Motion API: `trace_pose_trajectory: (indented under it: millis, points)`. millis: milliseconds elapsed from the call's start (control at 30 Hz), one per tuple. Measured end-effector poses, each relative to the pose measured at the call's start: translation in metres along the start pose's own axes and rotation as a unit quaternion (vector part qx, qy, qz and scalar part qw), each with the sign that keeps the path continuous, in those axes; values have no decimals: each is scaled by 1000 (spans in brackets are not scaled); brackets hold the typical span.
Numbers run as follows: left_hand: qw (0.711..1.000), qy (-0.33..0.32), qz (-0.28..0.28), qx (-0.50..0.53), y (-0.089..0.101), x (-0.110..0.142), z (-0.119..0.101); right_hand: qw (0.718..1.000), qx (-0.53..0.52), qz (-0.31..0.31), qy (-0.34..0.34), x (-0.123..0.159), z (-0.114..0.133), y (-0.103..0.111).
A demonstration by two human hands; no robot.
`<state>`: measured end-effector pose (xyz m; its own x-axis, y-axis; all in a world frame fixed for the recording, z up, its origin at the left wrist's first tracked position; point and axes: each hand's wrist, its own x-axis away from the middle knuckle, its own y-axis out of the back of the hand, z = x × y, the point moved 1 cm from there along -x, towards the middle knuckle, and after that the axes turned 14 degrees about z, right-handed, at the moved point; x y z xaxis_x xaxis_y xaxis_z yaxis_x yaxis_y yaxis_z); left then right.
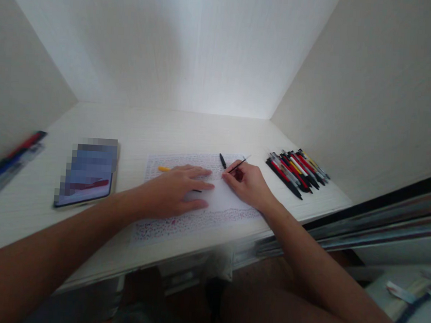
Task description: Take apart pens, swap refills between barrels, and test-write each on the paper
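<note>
The sheet of paper (228,199) is lying on the white desk (188,135) in front of the person, between the phone (90,178) and the pile of pens (295,171). Small, dense marks are filling its upper part and a band along its lower edge, while a paler stretch is running between them near the hands, so the sheet is looking partly covered; how much of that stretch is bare is hard to tell, as the hands are hiding some of it. The right hand (249,180) is resting on the sheet, its fingers closing in a pinch around a thin dark pen (238,165), with the lower end pointing at the paper; whether it is making a mark is not showing. The left hand (177,191) is lying flat with its fingers spread, a thin dark stick (196,190) showing between them and a yellow pen (163,168) sticking out beside it; a firm hold on either is not showing. A black pen (223,160) is lying near the right fingertips. As for containers, no cup or case is showing around the pens: the pile is lying loose on the desk, and more pens (9,163) are lying at the far left.
</note>
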<state>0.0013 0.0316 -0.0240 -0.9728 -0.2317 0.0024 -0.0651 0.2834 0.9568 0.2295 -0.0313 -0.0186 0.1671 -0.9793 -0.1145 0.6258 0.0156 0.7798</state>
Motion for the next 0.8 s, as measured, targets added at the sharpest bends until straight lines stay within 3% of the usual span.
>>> trace_pose_trajectory:
  millis: [800]
  points:
    - [1000,9,8,-11,4,0,-6,1000,3,-13,10,1,-1,-1]
